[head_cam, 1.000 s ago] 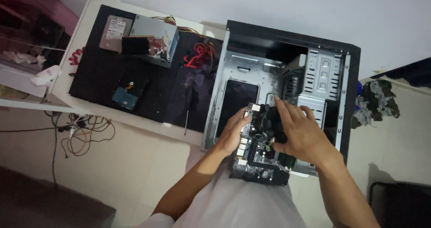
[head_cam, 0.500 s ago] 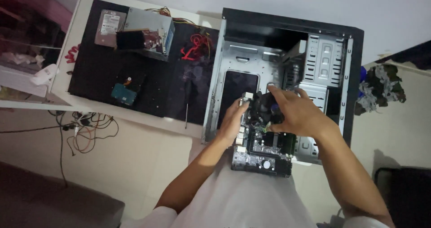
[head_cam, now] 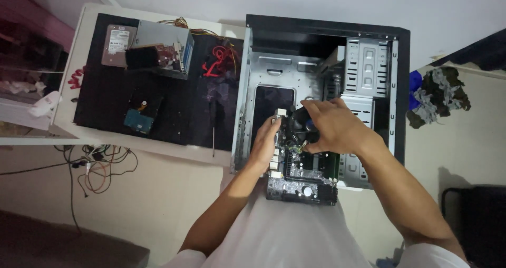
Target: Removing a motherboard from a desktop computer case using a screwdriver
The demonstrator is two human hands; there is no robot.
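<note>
An open computer case (head_cam: 369, 67) lies on its side on the white table. A dark motherboard (head_cam: 303, 181) with a round black cooler fan (head_cam: 299, 123) is held over the case's near edge. My left hand (head_cam: 268, 144) grips the board's left edge by the metal ports. My right hand (head_cam: 334, 125) rests on top of the cooler fan, fingers curled around it. The board's lower end sticks out past the case toward my body.
A black mat (head_cam: 174, 102) covers the table left of the case. On it lie a power supply (head_cam: 163, 49) with coloured cables, two hard drives (head_cam: 117, 38) (head_cam: 141, 117) and a screwdriver (head_cam: 213, 136). Tangled cables (head_cam: 97, 162) hang below the table edge. A crumpled cloth (head_cam: 435, 96) lies at right.
Both hands have carried the motherboard a little farther up into the case opening. My grip on the board's left edge and the cooler stays the same.
</note>
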